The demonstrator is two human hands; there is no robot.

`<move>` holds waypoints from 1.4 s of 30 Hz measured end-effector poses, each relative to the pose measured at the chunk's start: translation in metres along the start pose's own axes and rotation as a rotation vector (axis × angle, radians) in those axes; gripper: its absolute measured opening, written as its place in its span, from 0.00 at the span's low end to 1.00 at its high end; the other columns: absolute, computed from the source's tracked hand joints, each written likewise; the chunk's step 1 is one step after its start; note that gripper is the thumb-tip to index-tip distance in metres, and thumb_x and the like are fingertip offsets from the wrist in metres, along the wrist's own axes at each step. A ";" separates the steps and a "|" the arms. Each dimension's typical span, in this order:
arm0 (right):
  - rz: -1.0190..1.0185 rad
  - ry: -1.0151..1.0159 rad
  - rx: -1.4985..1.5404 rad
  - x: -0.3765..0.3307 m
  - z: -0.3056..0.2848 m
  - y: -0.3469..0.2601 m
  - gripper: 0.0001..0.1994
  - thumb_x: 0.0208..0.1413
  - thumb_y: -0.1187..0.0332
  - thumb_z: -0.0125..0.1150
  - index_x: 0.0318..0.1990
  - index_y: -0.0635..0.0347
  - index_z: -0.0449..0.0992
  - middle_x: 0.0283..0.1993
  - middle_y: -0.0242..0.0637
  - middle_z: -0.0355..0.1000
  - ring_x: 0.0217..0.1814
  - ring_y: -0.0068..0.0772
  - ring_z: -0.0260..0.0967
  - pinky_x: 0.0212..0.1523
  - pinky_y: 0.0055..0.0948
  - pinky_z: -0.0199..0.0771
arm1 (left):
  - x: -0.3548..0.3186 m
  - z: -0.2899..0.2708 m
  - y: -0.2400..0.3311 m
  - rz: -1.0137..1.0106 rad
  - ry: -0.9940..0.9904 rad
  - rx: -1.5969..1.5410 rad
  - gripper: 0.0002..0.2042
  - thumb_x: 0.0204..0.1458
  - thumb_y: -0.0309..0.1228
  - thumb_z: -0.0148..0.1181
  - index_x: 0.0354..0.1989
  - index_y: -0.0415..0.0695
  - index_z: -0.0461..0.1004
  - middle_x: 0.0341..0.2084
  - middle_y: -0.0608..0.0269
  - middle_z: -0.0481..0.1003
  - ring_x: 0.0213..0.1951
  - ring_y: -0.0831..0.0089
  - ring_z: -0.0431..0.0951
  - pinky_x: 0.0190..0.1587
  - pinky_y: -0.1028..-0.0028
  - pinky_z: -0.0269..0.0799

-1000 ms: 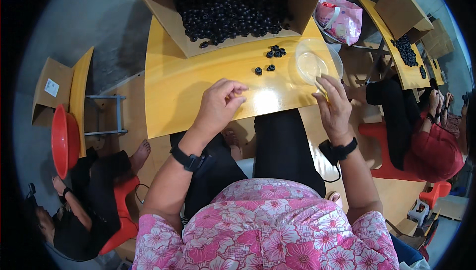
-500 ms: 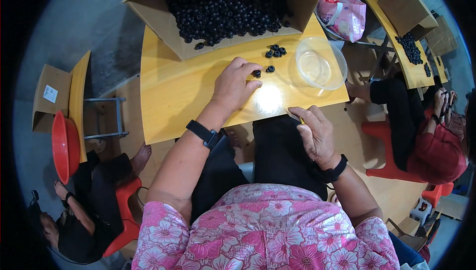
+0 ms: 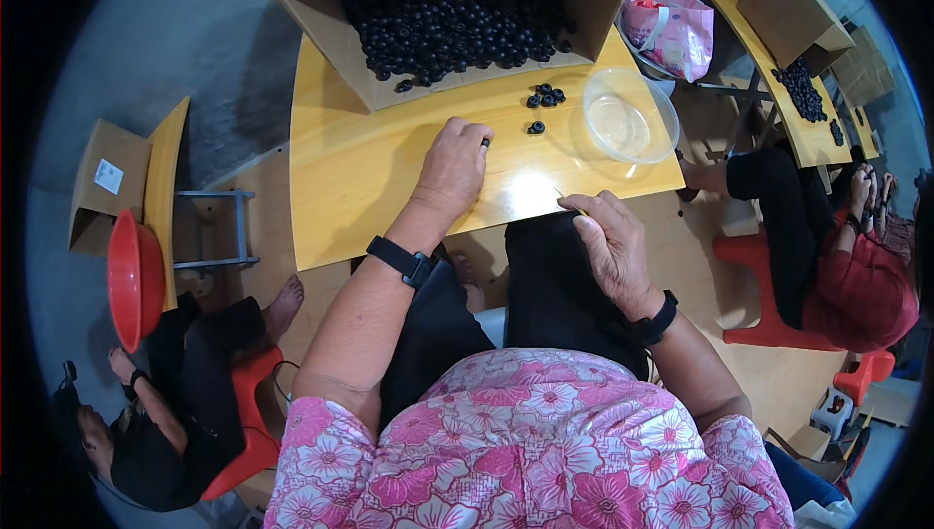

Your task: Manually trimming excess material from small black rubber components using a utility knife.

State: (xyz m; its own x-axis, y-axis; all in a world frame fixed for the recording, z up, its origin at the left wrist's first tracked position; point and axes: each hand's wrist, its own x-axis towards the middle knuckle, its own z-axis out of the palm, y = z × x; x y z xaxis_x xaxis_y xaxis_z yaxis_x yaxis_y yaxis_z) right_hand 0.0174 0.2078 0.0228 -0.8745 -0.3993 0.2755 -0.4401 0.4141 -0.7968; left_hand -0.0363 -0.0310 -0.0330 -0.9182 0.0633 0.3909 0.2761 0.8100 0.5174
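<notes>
My left hand (image 3: 454, 167) is closed over the yellow table (image 3: 389, 155), pinching a small round black part (image 3: 485, 142) between thumb and fingers. At the table's front edge my right hand (image 3: 615, 252) grips a slim pointed tool (image 3: 567, 202) with a yellowish shaft, its thin tip directed up and left. One loose black part (image 3: 536, 127), with a hole in its middle, lies right of my left hand. Just beyond it sits a small cluster of black parts (image 3: 546, 95). A clear round plastic tub (image 3: 630, 116) stands at the right of the table.
A cardboard box (image 3: 355, 77) on its side, full of black parts, covers the table's far half. A pink bag (image 3: 669, 33) is behind at right. Two people sit at side tables, one beside a red basin (image 3: 134, 281), one in red (image 3: 856, 291) on a red stool (image 3: 754, 296).
My left hand has lifted the black part away from the loose one and moved slightly left. The right hand's tool now shows its thin tip more plainly. The view has shifted a little.
</notes>
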 end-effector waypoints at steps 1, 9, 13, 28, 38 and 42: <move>-0.005 0.002 0.001 0.000 0.001 -0.002 0.10 0.57 0.69 0.53 0.42 0.63 0.74 0.29 0.45 0.65 0.29 0.42 0.64 0.32 0.32 0.64 | -0.001 -0.001 -0.001 -0.011 -0.003 0.000 0.08 0.46 0.23 0.56 0.36 0.42 0.72 0.34 0.51 0.69 0.40 0.53 0.72 0.43 0.61 0.69; -0.024 0.053 0.132 -0.006 0.010 -0.012 0.10 0.58 0.68 0.52 0.42 0.64 0.75 0.30 0.42 0.70 0.31 0.36 0.66 0.35 0.29 0.65 | -0.019 -0.024 0.009 -0.269 -0.042 -0.313 0.10 0.50 0.22 0.54 0.41 0.39 0.73 0.36 0.58 0.74 0.32 0.67 0.74 0.39 0.71 0.72; 0.276 0.034 0.422 -0.010 0.020 -0.017 0.12 0.59 0.67 0.52 0.44 0.65 0.75 0.32 0.35 0.72 0.34 0.24 0.65 0.36 0.26 0.65 | -0.047 -0.041 0.035 -0.684 -0.071 -1.197 0.08 0.56 0.23 0.52 0.43 0.36 0.72 0.35 0.65 0.73 0.31 0.82 0.72 0.36 0.81 0.72; -0.068 -0.061 0.367 -0.012 0.049 -0.056 0.14 0.47 0.75 0.65 0.44 0.60 0.77 0.29 0.31 0.70 0.33 0.20 0.66 0.36 0.19 0.65 | -0.118 -0.076 0.080 -0.632 -0.166 -1.872 0.11 0.58 0.25 0.50 0.48 0.36 0.68 0.34 0.63 0.72 0.33 0.80 0.74 0.39 0.80 0.76; -0.160 -0.025 0.290 -0.019 0.028 -0.064 0.12 0.48 0.74 0.63 0.43 0.60 0.78 0.26 0.32 0.66 0.29 0.23 0.62 0.32 0.20 0.62 | -0.114 -0.078 0.095 -0.580 -0.287 -1.862 0.12 0.57 0.30 0.54 0.46 0.38 0.72 0.32 0.66 0.72 0.30 0.83 0.72 0.37 0.81 0.75; -0.185 -0.045 0.359 -0.023 0.016 -0.063 0.13 0.53 0.72 0.57 0.46 0.61 0.77 0.24 0.32 0.64 0.26 0.25 0.59 0.29 0.22 0.60 | -0.116 -0.077 0.094 -0.561 -0.277 -1.971 0.11 0.58 0.30 0.53 0.46 0.38 0.70 0.33 0.63 0.72 0.31 0.80 0.70 0.36 0.79 0.70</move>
State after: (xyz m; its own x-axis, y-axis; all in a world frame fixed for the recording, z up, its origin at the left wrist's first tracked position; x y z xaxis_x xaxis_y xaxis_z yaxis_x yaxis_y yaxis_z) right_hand 0.0683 0.1775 0.0583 -0.7737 -0.4789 0.4148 -0.4836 0.0233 -0.8750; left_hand 0.1181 -0.0068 0.0288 -0.9496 0.3059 -0.0681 -0.2941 -0.7950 0.5305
